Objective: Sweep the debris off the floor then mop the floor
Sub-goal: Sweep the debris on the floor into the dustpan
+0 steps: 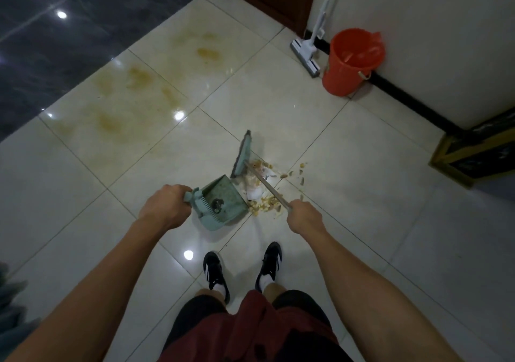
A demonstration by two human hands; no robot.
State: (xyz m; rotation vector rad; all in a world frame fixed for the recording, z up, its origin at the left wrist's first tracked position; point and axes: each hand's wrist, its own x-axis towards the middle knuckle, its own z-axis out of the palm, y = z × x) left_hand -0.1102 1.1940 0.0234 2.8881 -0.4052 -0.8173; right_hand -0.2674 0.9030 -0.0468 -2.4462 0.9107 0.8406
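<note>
Head view, left hand (164, 207): closed around dustpan (223, 203) handle.
Right hand (305, 218): closed around broom (242, 154) handle.
Debris (264, 191): on tiled floor (348, 183), between broom head and dustpan mouth.
Mop (309, 44): against wall, beside orange bucket (352, 60).

One dustpan (223, 203); one broom (242, 154); one mop (305, 55) (one bucket (352, 60))

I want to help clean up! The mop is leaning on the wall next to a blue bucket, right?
Nearly. The head view shows the mop leaning on the wall next to the bucket, but the bucket is orange, not blue.
</note>
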